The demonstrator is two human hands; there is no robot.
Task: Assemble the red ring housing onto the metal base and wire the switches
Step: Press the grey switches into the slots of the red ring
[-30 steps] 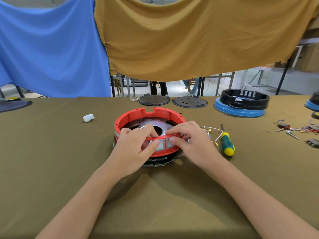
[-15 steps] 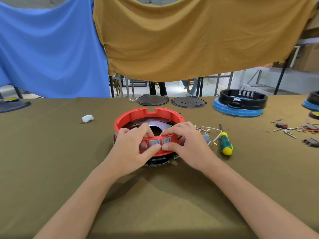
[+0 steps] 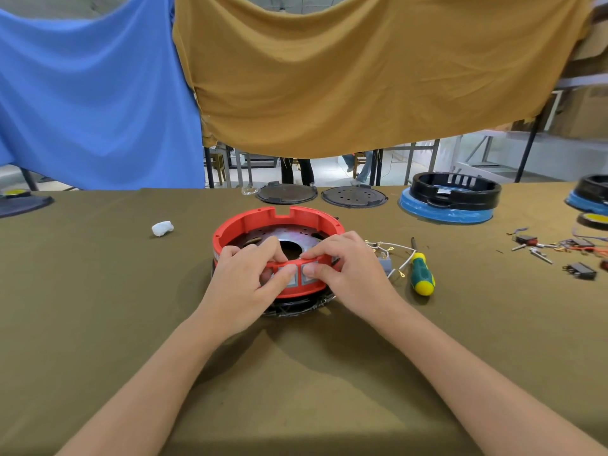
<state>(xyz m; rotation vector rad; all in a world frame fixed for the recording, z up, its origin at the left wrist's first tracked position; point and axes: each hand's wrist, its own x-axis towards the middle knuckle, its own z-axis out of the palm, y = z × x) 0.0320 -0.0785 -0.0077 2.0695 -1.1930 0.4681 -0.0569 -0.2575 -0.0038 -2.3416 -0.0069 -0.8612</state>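
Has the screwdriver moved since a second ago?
No. The screwdriver lies right of the red ring, beside the white wires, as before; its small shift in frame matches the camera's.

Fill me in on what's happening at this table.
A person is fitting the red ring housing over a metal base on the table. The left hand and right hand both grip the near rim, thumbs pressing on the two grey switches set in its front wall. Loose white wires and a green-and-yellow screwdriver lie untouched just to the right.
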